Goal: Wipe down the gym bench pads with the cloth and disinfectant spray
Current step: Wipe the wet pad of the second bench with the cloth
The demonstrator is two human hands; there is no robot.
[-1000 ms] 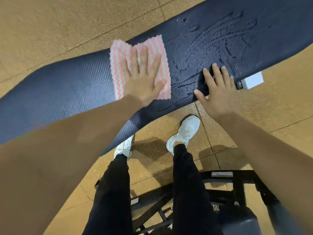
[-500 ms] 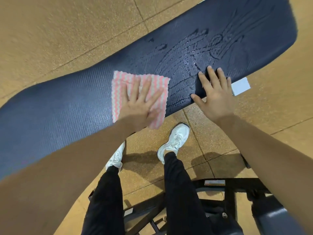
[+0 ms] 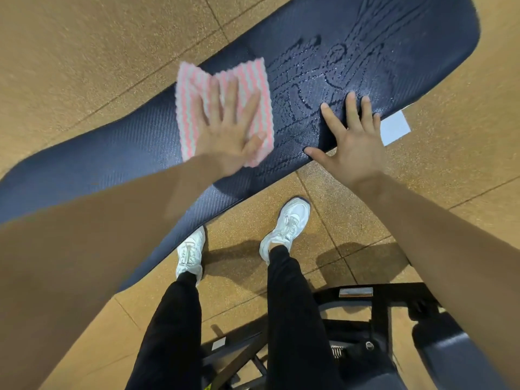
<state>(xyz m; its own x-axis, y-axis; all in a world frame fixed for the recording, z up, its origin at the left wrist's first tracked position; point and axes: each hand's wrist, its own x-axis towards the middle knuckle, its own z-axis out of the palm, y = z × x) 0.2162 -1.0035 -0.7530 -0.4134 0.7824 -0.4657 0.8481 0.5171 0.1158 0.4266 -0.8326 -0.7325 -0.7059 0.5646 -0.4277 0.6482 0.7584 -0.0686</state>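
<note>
A long dark blue bench pad [image 3: 112, 153] runs across the view from lower left to upper right. Its right part carries wet streaks and droplets [image 3: 323, 71]. My left hand [image 3: 228, 130] lies flat with spread fingers on a pink and white striped cloth [image 3: 194, 94], pressing it on the pad's middle, near the far edge. My right hand [image 3: 351, 136] rests open on the pad's near edge, to the right of the cloth, holding nothing. No spray bottle is in view.
The floor is tan rubber tile [image 3: 84, 52]. My two white shoes [image 3: 287, 223] stand just below the pad. A white block [image 3: 394, 128] shows under the pad's near edge. A dark machine frame and seat [image 3: 394, 319] sit at the lower right.
My left hand has slid the cloth across the pad, from the near edge toward the far edge. My right hand has stayed on the near edge.
</note>
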